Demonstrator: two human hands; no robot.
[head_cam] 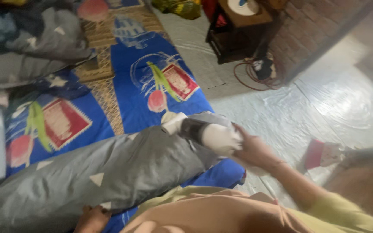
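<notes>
- Nearest the lens: a peach-coloured sleeve and shoulder (pixel 203 213) fill the bottom edge, blurred. I take it as the wearer's own clothing.
- Right hand (pixel 251 151): fingers closed round the open end of a long grey pillow (pixel 109 172), where the white inner cushion (pixel 219 137) pokes out of the grey triangle-print cover. The grip is on cover and stuffing together, as far as the blur lets me read it.
- Left hand (pixel 92 218): low at the bottom edge, touching the near side of the pillow. Fingers are mostly hidden by the fabric, so I cannot tell whether it grips or only rests.
- The pillow lies slantwise across a blue mattress (pixel 130 99) printed with pink tulips, its right end overhanging the mattress corner above the floor.
- Risk, my judgement: the cover is bunched at the mouth. A pull from one hand only could drag the inner cushion out, or let the overhanging end drop off the corner.
- Risk: the frame is smeared by head motion, so the hold may be looser than it reads.
- Around: a heap of grey star-print bedding (pixel 31 47) lies at the far left of the mattress, well apart from the hands.
- The pale floor (pixel 324 103) is to the right. A red and white object (pixel 322 153) lies on it near the right forearm, too blurred to name.
- Further off: a dark wooden stand (pixel 238 34) by a brick wall, with a coil of red cable (pixel 255 75) at its foot. Neither is in the hands' way.
</notes>
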